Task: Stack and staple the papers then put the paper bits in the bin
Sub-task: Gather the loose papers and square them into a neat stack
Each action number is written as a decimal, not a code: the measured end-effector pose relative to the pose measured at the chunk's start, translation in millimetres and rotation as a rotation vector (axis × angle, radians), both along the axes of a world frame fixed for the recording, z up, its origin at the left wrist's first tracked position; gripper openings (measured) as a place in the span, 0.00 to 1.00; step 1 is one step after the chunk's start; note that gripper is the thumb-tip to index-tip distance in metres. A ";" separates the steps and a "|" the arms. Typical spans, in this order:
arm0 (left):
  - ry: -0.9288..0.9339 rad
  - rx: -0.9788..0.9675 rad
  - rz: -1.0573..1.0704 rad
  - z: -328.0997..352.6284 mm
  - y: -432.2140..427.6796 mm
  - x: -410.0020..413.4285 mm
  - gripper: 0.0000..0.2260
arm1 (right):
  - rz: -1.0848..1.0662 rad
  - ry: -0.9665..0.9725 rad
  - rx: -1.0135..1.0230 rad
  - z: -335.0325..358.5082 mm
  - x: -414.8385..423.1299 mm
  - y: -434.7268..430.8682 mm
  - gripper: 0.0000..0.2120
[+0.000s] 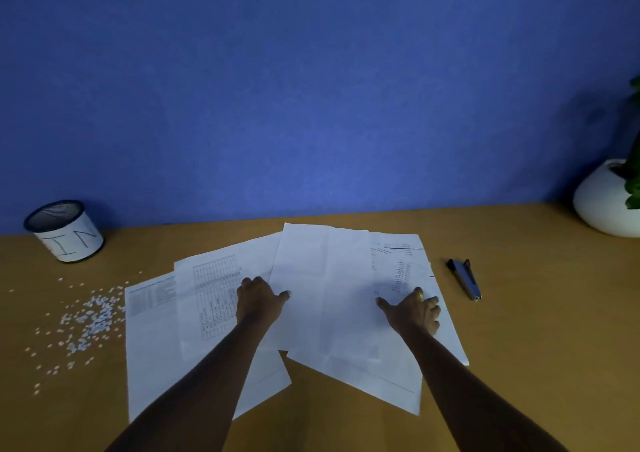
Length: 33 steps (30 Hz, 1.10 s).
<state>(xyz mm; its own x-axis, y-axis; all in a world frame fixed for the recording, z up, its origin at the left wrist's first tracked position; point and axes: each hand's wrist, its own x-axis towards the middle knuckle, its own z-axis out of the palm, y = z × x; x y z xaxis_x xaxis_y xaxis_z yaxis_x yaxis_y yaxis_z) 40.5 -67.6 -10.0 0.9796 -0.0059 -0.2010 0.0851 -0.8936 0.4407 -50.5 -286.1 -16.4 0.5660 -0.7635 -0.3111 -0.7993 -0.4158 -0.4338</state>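
Observation:
Several white paper sheets lie fanned and overlapping on the wooden desk; some carry printed tables. My left hand rests on the sheets left of centre, fingers bent onto the paper. My right hand rests on the right-hand sheets with thumb spread out. A dark stapler lies on the desk to the right of the papers, apart from both hands. Small white paper bits are scattered on the desk at the left. The mesh bin, wrapped in a white label, stands at the back left.
A white round pot with a green plant stands at the back right corner. A blue wall rises directly behind the desk.

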 end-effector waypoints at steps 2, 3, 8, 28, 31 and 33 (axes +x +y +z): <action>0.044 0.028 0.019 0.3 -3.4 4.6 0.30 | -0.029 0.046 -0.001 -0.5 -0.9 -5.5 0.45; 0.066 0.048 0.016 -0.1 -4.5 6.1 0.32 | -0.027 0.077 -0.023 -0.6 -1.6 -8.1 0.45; 0.134 0.171 -0.049 -9.7 -8.3 8.5 0.35 | -0.048 0.070 -0.008 2.6 0.2 -17.3 0.45; 0.193 0.117 -0.074 -11.9 -34.6 1.9 0.33 | 0.080 -0.042 0.077 2.2 30.8 11.3 0.42; 0.238 0.085 -0.057 -8.0 -38.6 -1.3 0.32 | 0.046 -0.063 0.100 0.8 29.9 10.2 0.41; 0.266 0.038 -0.035 -5.3 -42.6 -3.3 0.32 | 0.032 -0.073 0.111 0.2 29.8 8.6 0.41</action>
